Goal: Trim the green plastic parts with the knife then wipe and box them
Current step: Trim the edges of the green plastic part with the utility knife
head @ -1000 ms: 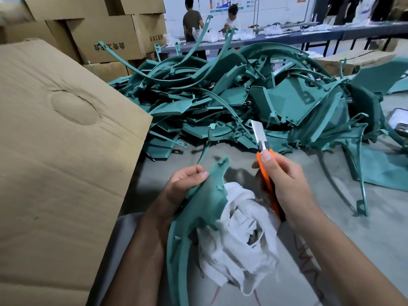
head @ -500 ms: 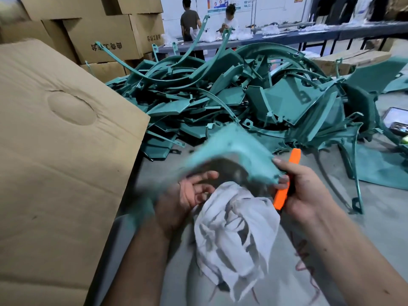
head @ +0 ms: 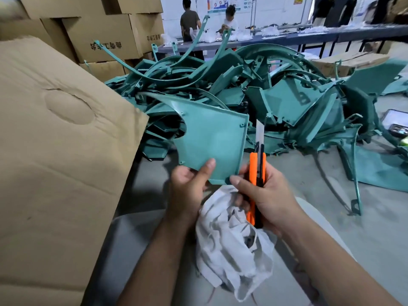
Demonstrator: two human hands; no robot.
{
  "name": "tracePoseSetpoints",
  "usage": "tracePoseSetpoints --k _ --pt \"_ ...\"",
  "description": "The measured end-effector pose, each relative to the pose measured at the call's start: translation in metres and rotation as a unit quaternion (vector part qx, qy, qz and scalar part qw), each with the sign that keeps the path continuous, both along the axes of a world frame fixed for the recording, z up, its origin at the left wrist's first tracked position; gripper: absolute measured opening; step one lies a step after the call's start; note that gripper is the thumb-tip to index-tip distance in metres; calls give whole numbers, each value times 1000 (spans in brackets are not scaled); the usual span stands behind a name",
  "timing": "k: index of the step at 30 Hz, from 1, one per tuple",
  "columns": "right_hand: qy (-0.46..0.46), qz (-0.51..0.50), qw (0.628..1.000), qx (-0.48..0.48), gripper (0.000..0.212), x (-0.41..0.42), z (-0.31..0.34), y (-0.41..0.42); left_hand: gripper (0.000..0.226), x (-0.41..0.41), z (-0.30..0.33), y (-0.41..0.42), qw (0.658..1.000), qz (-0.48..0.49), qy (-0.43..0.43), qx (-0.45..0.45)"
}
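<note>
**A:** Two hands on one piece, then? Where is it?

**B:** Yes. The left hand (head: 187,182) pinches the near edge of a flat teal-green plastic panel with a curved cut-out side (head: 212,138), thumb on its face, holding it upright above the grey counter (head: 375,228). The right hand (head: 265,195) has its grip clamped round an orange-and-black snap-blade utility knife (head: 257,173), thumb touching the panel's near corner. The blade is out and stands just beside the panel's right edge; I cannot tell whether it touches.

**A:** And the cloth?

**B:** A crumpled white rag (head: 231,246) hangs just below both grips, bunched under the right hand's fingers.

**A:** Any containers, and what's inside?

**B:** A large brown cardboard box flap with a round punch-out mark (head: 61,133) stands left of the left grip; its inside is hidden. Beyond it, stacked brown cardboard cartons (head: 106,34) are closed.

**A:** Anything readable?

**B:** The cartons carry dark printed characters, too blurred to read. A wall poster far behind is also too small.

**A:** What lies past the grips?

**B:** A tangled heap of teal-green plastic parts (head: 287,89) on the counter, just beyond the held panel. Farther back, two people (head: 189,21) stand at a long table (head: 331,35).
</note>
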State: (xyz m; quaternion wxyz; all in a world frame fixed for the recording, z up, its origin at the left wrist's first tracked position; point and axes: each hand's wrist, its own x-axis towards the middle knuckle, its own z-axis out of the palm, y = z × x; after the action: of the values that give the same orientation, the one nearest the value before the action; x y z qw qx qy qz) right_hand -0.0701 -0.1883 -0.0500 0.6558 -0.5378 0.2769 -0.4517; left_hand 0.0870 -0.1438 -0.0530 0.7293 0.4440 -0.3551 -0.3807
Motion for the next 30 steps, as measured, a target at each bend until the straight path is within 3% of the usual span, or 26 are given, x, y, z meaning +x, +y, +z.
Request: tracePoseSetpoints --k 3,6,8,18,25,30 --pt "90 -77 982 -149 36 -11 3 -4 31 13 4 0 997 76 13 -11" --pt "216 -157 896 -356 49 -27 3 -13 37 24 9 0 989 146 8 -22" --pt "261 -154 864 -402 49 -30 0 -17 33 27 10 0 989 140 15 -36" --pt "270 4 860 -433 33 -13 -9 -13 12 20 19 10 995 54 17 -80" --pt "262 -31 855 -446 34 -17 -4 -10 20 21 22 13 998 -20 9 -63" --pt "265 -69 846 -457 48 -18 0 -8 29 24 23 16 998 -49 -8 -45"
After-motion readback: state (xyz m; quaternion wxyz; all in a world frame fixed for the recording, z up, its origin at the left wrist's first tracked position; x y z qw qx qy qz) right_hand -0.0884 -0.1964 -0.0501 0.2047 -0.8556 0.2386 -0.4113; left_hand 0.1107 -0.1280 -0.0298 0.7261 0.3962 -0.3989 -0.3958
